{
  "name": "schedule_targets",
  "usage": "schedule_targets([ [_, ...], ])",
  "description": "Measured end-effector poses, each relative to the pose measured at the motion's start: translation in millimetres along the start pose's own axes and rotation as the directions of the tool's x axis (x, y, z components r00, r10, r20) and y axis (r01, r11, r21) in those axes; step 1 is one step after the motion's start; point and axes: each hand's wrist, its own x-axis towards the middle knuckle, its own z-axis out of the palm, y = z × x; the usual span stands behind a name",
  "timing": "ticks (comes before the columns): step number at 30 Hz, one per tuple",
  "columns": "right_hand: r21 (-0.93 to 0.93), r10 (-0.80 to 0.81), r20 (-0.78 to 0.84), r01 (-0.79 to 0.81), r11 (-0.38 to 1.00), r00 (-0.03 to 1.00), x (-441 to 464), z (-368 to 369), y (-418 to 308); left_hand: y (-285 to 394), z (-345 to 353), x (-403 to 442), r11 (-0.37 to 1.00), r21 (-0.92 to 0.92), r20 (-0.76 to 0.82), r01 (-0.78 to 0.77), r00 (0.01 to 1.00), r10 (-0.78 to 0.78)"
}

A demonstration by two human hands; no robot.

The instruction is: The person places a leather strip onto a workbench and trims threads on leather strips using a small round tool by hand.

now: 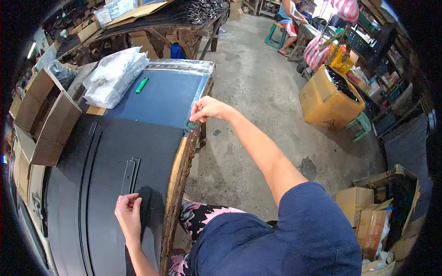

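Observation:
My left hand (129, 214) is low over the dark table top (69, 193), thumb and fingers pinched together beside a black strip-like bundle (145, 200). What it holds, if anything, is too small to name. Just beyond it lie thin black strips (130, 172), and longer ones (87, 184) run along the table to the left. My right hand (208, 109) reaches to the table's right edge, its fingers closed at a small dark green object (191, 125). A green lighter-like item (142, 85) rests on the blue surface near the far end.
A plastic-wrapped pack (113, 78) and an open cardboard box (48, 119) stand at the left. Beyond is another table with dark stacked material (175, 18). A large box (331, 99) is on the right, and a seated person (289, 20) is at the back.

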Motion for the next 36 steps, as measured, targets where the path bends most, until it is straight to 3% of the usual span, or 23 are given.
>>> schedule_targets([
  [1,0.179,-0.055,-0.005,0.055,0.982,0.998,2.6,-3.5,1.2,-8.2,1.0,-3.2,0.961,0.209,0.001,-0.181,0.983,0.184],
  [3,0.517,-0.145,-0.048,0.149,0.843,0.988,-6.0,-0.1,-15.0,-8.4,3.6,-8.2,0.931,0.306,-0.013,-0.199,0.977,0.213],
  [4,0.6,-0.173,-0.054,0.17,0.781,0.983,-5.7,-0.1,-15.0,-5.1,4.2,-10.7,0.953,0.256,-0.012,-0.162,0.985,0.171],
  [6,0.155,-0.053,-0.017,0.055,0.986,0.998,-3.2,-7.8,-1.7,3.2,4.6,-12.6,0.983,0.16,-0.018,-0.089,0.996,0.093],
  [7,-0.089,0.007,-0.016,-0.009,0.996,1.0,-0.5,-11.4,5.4,2.0,4.1,-11.9,0.984,0.155,-0.009,-0.083,0.996,0.085],
  [8,0.0,0.037,0.015,-0.037,0.999,0.999,-3.3,-11.3,1.7,-1.0,4.3,-11.5,0.986,0.154,0.0,-0.071,0.997,0.072],
  [9,0.205,0.029,-0.002,-0.028,0.978,1.0,-4.3,-8.8,-1.6,-1.5,3.8,-12.4,0.987,0.156,0.004,-0.048,0.999,0.048],
  [11,0.482,-0.15,-0.036,0.148,0.864,0.988,-13.1,-8.7,-4.1,-3.1,4.8,-12.1,0.976,0.169,-0.02,-0.14,0.989,0.145],
  [12,0.518,-0.111,-0.077,0.134,0.845,0.991,-6.9,-13.4,8.1,2.0,5.4,-11.4,0.981,0.136,-0.042,-0.14,0.988,0.147],
  [13,0.378,-0.077,-0.08,0.102,0.92,0.994,-3.9,-10.6,10.7,7.5,1.6,-10.9,0.976,0.173,-0.016,-0.13,0.991,0.135],
  [14,-0.033,0.033,0.001,-0.033,0.999,0.999,-2.5,-13.6,6.8,-6.1,3.8,-10.6,0.97,0.142,-0.04,-0.199,0.978,0.207],
  [15,-0.196,0.116,-0.074,-0.128,0.972,0.991,0.2,-12.4,12.5,-10.3,2.8,-10.7,0.969,0.142,-0.042,-0.203,0.977,0.211],
  [16,0.098,0.071,-0.051,-0.066,0.993,0.996,-0.3,-12.5,15.2,-14.9,2.2,-11.8,0.97,0.17,-0.048,-0.174,0.982,0.184],
  [18,0.407,-0.127,-0.106,0.159,0.899,0.986,-4.6,-9.5,13.8,-18.4,3.9,-15.1,0.979,0.167,-0.073,-0.115,0.989,0.129],
  [22,0.136,0.02,-0.06,-0.011,0.991,0.998,-3.3,-6.3,19.7,-18.5,7.3,-17.0,0.99,0.131,-0.085,-0.059,0.994,0.071],
  [25,0.419,-0.135,-0.039,0.139,0.897,0.99,-20.4,18.6,-3.0,-18.9,10.1,-18.6,0.975,0.183,-0.094,-0.126,0.985,0.145],
  [29,0.39,-0.136,-0.005,0.127,0.912,0.991,-41.5,81.0,-20.9,-15.4,15.1,-15.8,0.838,0.355,0.002,-0.415,0.896,0.443],
  [36,0.543,-0.129,-0.123,0.175,0.821,0.984,-60.5,167.0,-23.8,-1.3,14.9,7.1,0.738,0.472,0.256,-0.482,0.876,0.409],
])
